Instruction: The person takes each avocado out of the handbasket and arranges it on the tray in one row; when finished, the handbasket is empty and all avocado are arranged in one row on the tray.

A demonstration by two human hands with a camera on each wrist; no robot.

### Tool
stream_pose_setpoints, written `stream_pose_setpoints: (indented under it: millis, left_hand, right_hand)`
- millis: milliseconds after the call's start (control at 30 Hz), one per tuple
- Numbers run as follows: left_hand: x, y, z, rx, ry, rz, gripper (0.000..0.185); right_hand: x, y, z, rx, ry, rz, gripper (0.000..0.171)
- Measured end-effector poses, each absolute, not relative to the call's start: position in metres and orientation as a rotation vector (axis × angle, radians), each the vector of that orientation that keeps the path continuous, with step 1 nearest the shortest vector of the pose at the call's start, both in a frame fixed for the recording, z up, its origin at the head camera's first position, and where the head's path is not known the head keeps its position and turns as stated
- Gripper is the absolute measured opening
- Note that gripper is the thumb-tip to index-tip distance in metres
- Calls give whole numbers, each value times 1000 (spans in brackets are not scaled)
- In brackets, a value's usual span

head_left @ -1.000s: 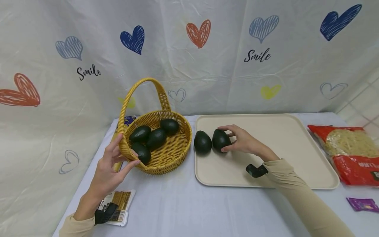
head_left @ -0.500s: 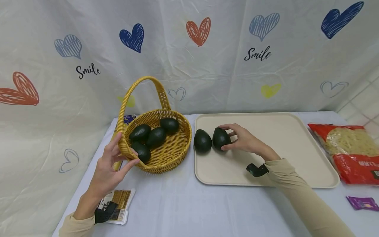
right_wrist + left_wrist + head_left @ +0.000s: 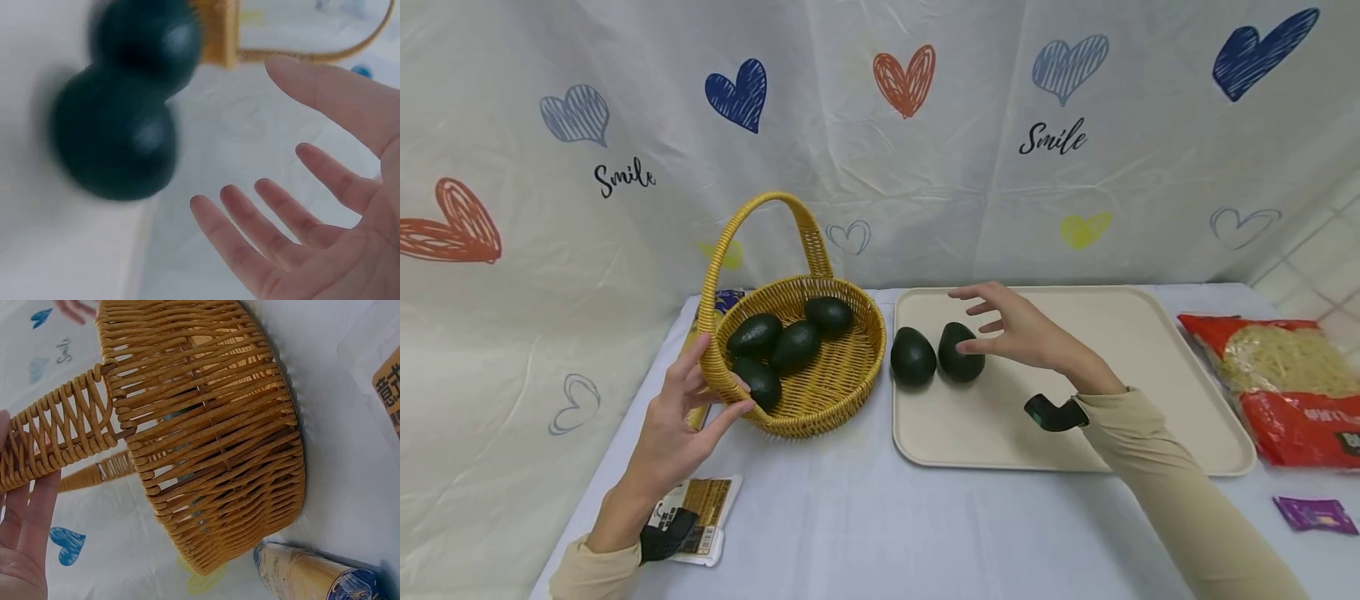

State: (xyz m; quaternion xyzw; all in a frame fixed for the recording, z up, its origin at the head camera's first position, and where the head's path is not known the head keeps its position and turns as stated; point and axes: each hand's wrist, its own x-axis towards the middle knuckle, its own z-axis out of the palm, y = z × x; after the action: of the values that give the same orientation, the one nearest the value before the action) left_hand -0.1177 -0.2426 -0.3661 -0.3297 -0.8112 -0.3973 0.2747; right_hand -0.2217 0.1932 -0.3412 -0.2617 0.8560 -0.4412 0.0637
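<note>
Left hand (image 3: 681, 417) grips the wicker basket (image 3: 835, 383) rim, right hand (image 3: 1018, 333) hovers with fingers spread just above the avocado (image 3: 958, 360) on the tray (image 3: 1075, 442).

— What colours are the wicker basket (image 3: 820, 379) and the fruit?
— The basket is golden yellow weave; the avocados (image 3: 936, 357) are very dark green, almost black.
— And the tray (image 3: 1120, 333)?
— Plain cream, on a pale bluish-white tabletop (image 3: 865, 517).
— The backdrop (image 3: 880, 125)?
— White with scribbled hearts in navy, orange, grey-blue and yellow, plus black "Smile" lettering. The noodle packet (image 3: 1292, 387) is red, the small sachet (image 3: 1315, 514) purple.
</note>
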Motion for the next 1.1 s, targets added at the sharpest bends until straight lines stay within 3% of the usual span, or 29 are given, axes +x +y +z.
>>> stream_pose_setpoints:
  millis: [233, 467, 767, 1100]
  left_hand:
    - [-121, -243, -370, -946, -2136, -1094, 88]
    - [-118, -242, -367, -901, -2193, -1094, 89]
    - [-116, -241, -368, -849, -2193, -1034, 88]
    - [-119, -242, -374, -855, -2168, -1050, 86]
  right_hand:
    - [-210, 130, -321, -1006, 2535, -1335, 55]
    - [-204, 53, -334, -1196, 2404, -1313, 45]
    - [-215, -11, -368, -1200, 2265, -1278, 45]
    - [-221, -49, -376, -1173, 2345, -1060, 49]
